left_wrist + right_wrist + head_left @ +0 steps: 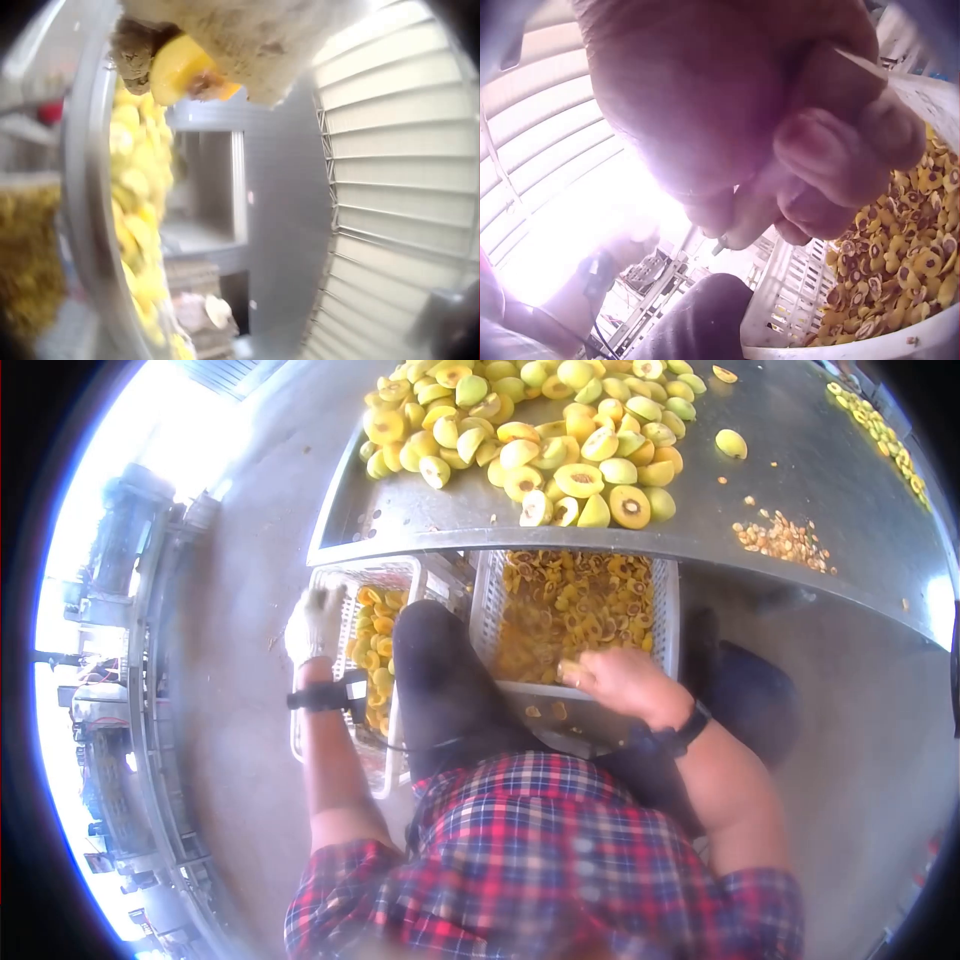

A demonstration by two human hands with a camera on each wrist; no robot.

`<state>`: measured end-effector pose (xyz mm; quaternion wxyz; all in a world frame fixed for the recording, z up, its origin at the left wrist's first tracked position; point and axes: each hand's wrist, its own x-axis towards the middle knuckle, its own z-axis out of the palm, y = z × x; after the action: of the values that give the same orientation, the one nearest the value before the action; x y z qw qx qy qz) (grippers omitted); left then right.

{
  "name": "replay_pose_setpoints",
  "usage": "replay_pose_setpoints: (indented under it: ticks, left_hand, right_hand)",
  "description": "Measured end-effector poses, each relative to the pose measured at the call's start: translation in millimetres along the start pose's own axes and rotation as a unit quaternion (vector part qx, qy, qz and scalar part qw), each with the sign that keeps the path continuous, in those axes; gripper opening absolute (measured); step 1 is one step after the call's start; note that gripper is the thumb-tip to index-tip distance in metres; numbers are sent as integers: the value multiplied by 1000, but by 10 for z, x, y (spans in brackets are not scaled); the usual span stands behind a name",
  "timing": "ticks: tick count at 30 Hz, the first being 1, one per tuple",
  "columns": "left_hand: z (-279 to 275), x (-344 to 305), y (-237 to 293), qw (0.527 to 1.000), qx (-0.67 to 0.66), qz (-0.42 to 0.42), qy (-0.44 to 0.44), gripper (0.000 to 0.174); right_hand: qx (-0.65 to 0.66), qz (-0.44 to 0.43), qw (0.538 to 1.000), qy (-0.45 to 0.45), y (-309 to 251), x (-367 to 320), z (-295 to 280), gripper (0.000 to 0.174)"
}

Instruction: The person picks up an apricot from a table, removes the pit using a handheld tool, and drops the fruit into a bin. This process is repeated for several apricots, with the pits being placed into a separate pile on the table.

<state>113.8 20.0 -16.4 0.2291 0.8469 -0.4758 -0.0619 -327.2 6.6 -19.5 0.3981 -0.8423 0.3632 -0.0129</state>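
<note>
My left hand (315,622), in a whitish, stained glove, is at the outer side of the left crate. In the left wrist view the glove (247,37) pinches a yellow fruit half (176,69), peach-like, with a brown centre. My bare right hand (625,680) is over the near rim of the middle crate (486,610), which holds yellow scraps with brown centres (580,600). Its fingers (817,150) curl tightly in the right wrist view. A small tool's grey tip (718,246) pokes out below them; the rest is hidden in the grip.
The left white crate (385,575) holds yellow fruit halves (375,640). Above both crates runs the edge of a metal table (480,540). A heap of fruit halves (560,440) and a small pile of pale bits (785,542) lie on it. My knee (430,650) sits between the crates.
</note>
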Motion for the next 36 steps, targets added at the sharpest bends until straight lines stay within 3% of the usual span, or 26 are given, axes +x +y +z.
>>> replay_pose_setpoints:
  ticks: [1, 2, 4, 5, 7, 9, 10, 12, 14, 16, 18, 22, 23, 24, 25, 26, 28, 29, 31, 32, 34, 36]
  left_hand:
    - [-31, 66, -113, 945, 314, -14, -88, 47]
    - [-20, 109, -125, 945, 316, -14, -85, 47]
    - [46, 240, -128, 978, 182, 97, 30, 48]
    - [6, 247, 329, 996, 91, 5, 2, 47]
    - [237, 476, 687, 994, -28, 87, 54, 45]
    - [780, 1105, 630, 965, -52, 235, 105, 47]
    - [464, 710, 1308, 976, 62, 199, 58, 50]
    - [719, 943, 1415, 965, 77, 235, 87, 49]
    - [898, 1152, 1496, 966, 96, 241, 12, 49]
    - [947, 1171, 1613, 970, 122, 210, -1, 50]
    - [971, 1151, 1633, 965, 74, 253, -9, 52]
    - [999, 1014, 1681, 968, -60, 242, -31, 50]
    - [850, 752, 1855, 959, -217, 159, -82, 49]
    - [752, 564, 1941, 919, -366, 70, -131, 49]
    - [706, 529, 1892, 876, -430, 77, -205, 47]
    - [700, 419, 1917, 876, -429, 77, -207, 47]
    - [690, 97, 2065, 660, -712, -13, -240, 48]
    - [652, -63, 2157, 659, -713, -16, -241, 48]
    - [591, -373, 2286, 519, -788, -88, -318, 62]
    - [623, -464, 2273, 516, -789, -92, -320, 62]
    - [702, -617, 2240, 596, -723, -27, -349, 68]
    - [718, -730, 2232, 579, -718, -64, -381, 68]
  right_hand:
    - [3, 0, 1000, -9, 37, 18, 58, 43]
    - [4, -3, 1000, -7, 51, 30, 97, 43]
    - [36, -14, 999, -15, 76, 60, 128, 43]
    - [26, 26, 999, -38, -41, 47, 10, 44]
    - [26, 15, 999, -33, -20, 76, 12, 45]
    - [28, 6, 999, -27, 0, 95, 35, 47]
    - [31, 7, 999, -22, 23, 107, 55, 47]
    - [32, 9, 999, -18, 30, 120, 49, 48]
    - [66, -1, 998, -3, 16, 117, 24, 49]
    - [54, -4, 999, 3, 13, 134, 21, 48]
    - [43, -10, 999, 9, 10, 151, 41, 48]
    - [54, -35, 996, 54, -13, 142, 12, 45]
    - [74, -67, 991, 90, -15, 138, 2, 44]
    - [75, -66, 991, 92, 27, 155, 34, 44]
    - [55, -58, 986, 145, 95, 189, 91, 41]
    - [35, -50, 978, 198, 140, 210, 121, 38]
    - [42, -61, 971, 229, 140, 204, 93, 36]
    - [49, -72, 962, 259, 138, 199, 76, 35]
    - [44, -78, 957, 276, 127, 198, 55, 35]
    - [37, -88, 950, 299, 124, 206, 34, 36]
    - [16, -93, 943, 319, 84, 177, -6, 40]
    - [25, -118, 925, 359, 1, 150, -66, 41]
